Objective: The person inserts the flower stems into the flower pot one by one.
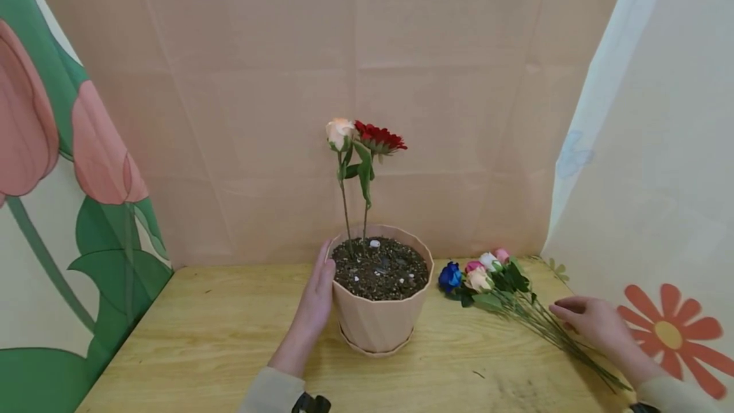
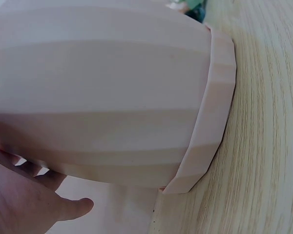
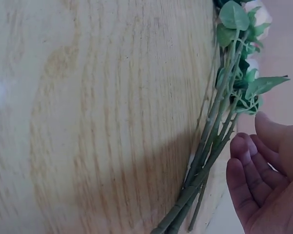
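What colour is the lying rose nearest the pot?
The rose is blue, seen best in the head view.

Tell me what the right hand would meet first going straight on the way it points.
Most likely the flower stems lying on the wooden table, just ahead of the right hand; whether it would brush or clear them is unclear.

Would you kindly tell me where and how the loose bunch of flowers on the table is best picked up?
Probably by the bare stems, pinched from above and the right, where the right hand hovers: there they are thin and lie close together, whereas the blossoms and leaves spread out at the other end.
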A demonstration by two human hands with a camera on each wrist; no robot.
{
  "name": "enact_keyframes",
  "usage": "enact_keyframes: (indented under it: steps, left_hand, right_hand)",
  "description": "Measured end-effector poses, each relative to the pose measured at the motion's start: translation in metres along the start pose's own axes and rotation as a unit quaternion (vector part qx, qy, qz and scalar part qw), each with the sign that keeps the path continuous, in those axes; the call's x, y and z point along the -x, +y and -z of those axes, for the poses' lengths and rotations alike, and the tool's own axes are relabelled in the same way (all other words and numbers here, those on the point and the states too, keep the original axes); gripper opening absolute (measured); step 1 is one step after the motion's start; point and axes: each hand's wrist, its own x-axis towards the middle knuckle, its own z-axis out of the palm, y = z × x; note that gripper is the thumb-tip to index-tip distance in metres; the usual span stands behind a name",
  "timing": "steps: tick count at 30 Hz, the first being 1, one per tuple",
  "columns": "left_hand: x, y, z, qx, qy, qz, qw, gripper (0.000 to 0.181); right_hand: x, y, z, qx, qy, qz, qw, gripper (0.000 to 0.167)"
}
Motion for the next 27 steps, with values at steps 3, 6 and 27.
enact_keyframes:
  steps: [3, 6, 27]
  left_hand:
    - [0.000, 0.000, 0.000, -0.001, 0.001, -0.001, 1.0000, 0.060]
    - [0.001, 0.000, 0.000, 0.000, 0.002, -0.002, 1.0000, 0.061]
    - [0.000, -0.002, 0.000, 0.010, -0.009, -0.015, 0.9998, 0.059]
  right_hand:
    - [-0.001, 0.002, -0.003, 0.010, 0.005, 0.009, 0.9999, 0.060]
    - [-0.002, 0.004, -0.005, 0.018, 0.005, 0.016, 0.9997, 0.058]
    - [-0.011, 0.014, -0.015, 0.017, -0.035, 0.024, 0.9990, 0.055]
